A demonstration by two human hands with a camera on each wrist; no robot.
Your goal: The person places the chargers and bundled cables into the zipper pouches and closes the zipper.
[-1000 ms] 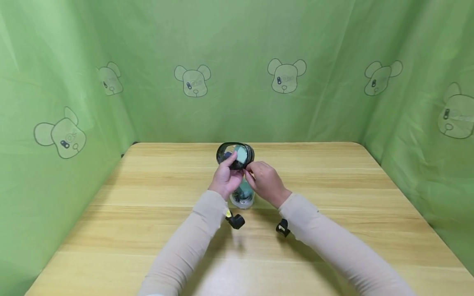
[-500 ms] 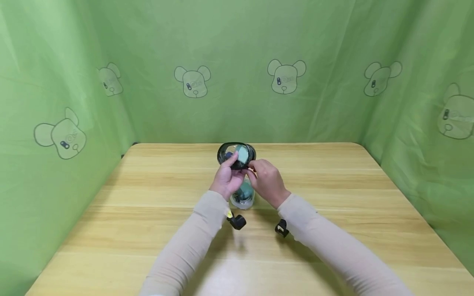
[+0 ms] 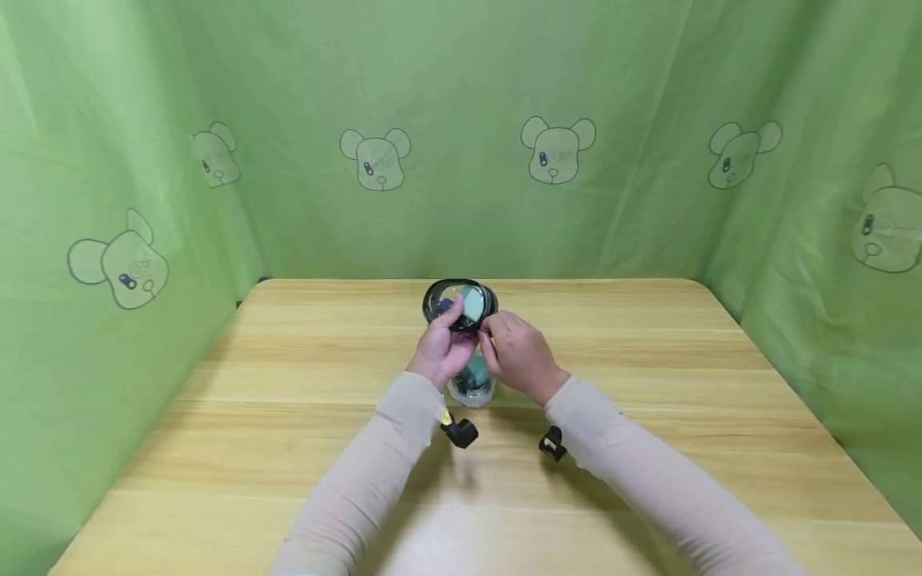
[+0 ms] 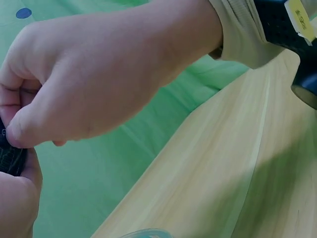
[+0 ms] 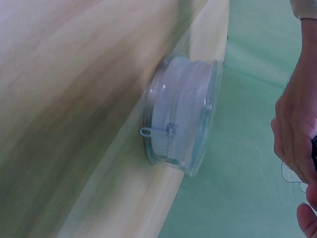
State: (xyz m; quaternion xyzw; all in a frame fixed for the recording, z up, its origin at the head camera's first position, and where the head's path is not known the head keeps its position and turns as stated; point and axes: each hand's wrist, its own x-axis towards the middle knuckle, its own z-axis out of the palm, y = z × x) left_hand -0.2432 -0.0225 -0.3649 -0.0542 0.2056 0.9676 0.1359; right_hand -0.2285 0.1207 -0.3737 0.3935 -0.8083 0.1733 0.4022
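Note:
My left hand [image 3: 439, 350] holds up an oval black-rimmed case [image 3: 468, 323] with a clear face. Teal and dark blue shapes show through that face, and the thumb lies across it. At its near right edge, the thumb and fingers of my right hand [image 3: 522, 352] pinch a small part that is hidden from view. The left wrist view shows the right hand [image 4: 84, 91] large, with a sliver of black material [image 4: 11, 158] between both hands. Below them stands a clear round zip case [image 3: 471, 386] with teal contents; its zip pull [image 5: 156, 132] shows in the right wrist view.
The wooden table [image 3: 288, 416] carries the clear zip case near its middle. Black wrist camera mounts [image 3: 461, 433] hang under both forearms. Green curtains [image 3: 464, 216] with mouse-head prints stand behind and along both sides.
The right hand's fingers shift slightly at the edge of the black-rimmed case, and that case moves a touch to the right. The left hand keeps its hold, and the clear zip case stays put.

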